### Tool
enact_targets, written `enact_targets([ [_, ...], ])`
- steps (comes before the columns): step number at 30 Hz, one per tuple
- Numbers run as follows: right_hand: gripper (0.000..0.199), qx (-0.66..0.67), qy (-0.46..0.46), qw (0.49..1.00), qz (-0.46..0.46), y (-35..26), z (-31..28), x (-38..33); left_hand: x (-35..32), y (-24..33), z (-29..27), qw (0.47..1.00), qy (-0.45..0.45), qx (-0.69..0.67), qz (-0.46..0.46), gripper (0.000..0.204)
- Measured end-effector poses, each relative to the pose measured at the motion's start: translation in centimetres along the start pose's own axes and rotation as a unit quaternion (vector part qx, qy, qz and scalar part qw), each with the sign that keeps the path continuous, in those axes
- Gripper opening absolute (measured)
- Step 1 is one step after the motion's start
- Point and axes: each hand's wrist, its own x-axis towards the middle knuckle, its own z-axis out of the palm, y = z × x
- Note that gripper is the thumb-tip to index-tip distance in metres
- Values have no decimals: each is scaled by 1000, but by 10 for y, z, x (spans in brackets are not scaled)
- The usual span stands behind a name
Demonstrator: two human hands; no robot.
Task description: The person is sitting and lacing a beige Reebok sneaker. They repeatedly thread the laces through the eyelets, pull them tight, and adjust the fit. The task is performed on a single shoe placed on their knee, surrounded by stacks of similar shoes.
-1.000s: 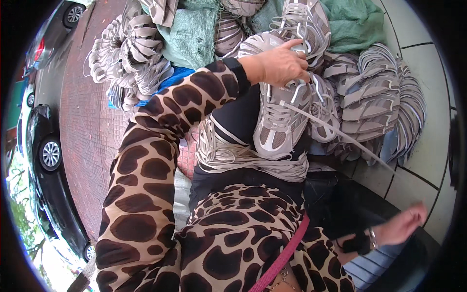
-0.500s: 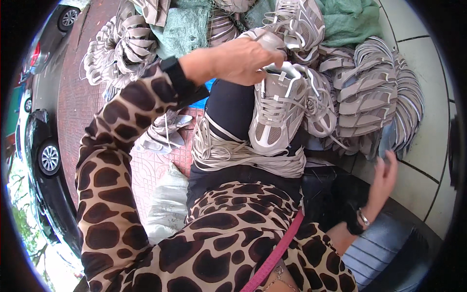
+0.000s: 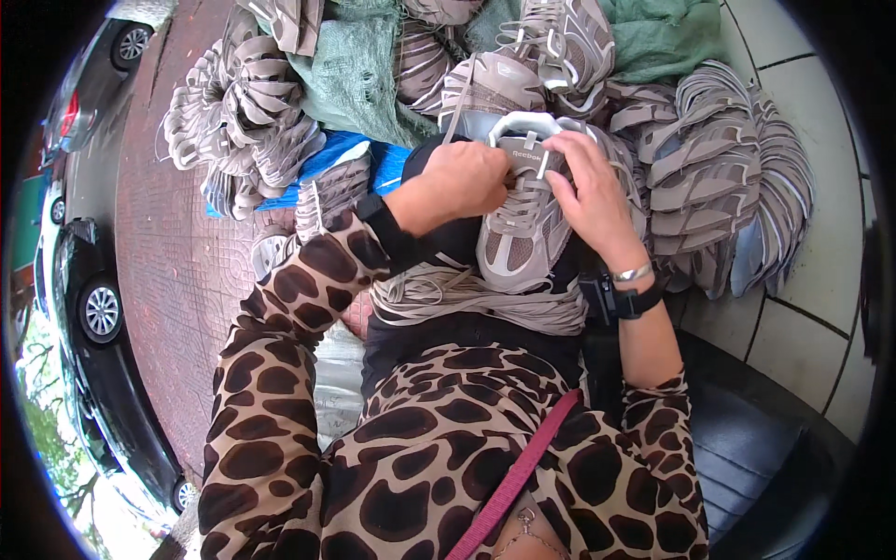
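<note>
A taupe and white shoe upper [image 3: 525,238] lies on my lap, its toe toward me and its white-lined collar facing away. My left hand [image 3: 467,182] is closed at the upper's left edge, beside the tongue. A flat taupe shoelace [image 3: 456,110] runs up out of its fingers; their tips are partly hidden. My right hand [image 3: 595,201] has its thumb and bent fingers at the right edge of the opening, gripping the upper near the tongue. Laces cross the upper's front. Across my thighs lies a thick bundle of loose beige laces [image 3: 476,303].
More laced uppers [image 3: 569,51] pile up beyond my knees. Nested stacks of unlaced uppers stand at right [image 3: 705,177] and left [image 3: 257,84]. Green woven sacking [image 3: 350,79] lies among them, and blue sheeting [image 3: 387,166] is below. Cars [image 3: 103,317] are parked at far left.
My right hand has come from the far right onto the shoe upper. My left hand has moved down and toward me, drawing a lace at the upper's left edge.
</note>
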Motion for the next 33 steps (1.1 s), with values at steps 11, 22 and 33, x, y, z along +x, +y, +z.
enact_targets([
  [11, 29, 83, -14, 996, 13, 14, -2, 2, 15, -30, -27, 911, -239, -327, -81, 21],
  [22, 31, 118, 7, 993, 14, 11, -5, -8, 8, -25, -23, 879, -215, -412, -110, 15],
  [33, 21, -46, 72, 995, 52, -2, 8, -40, 11, -21, -17, 857, -204, -461, -101, 17],
])
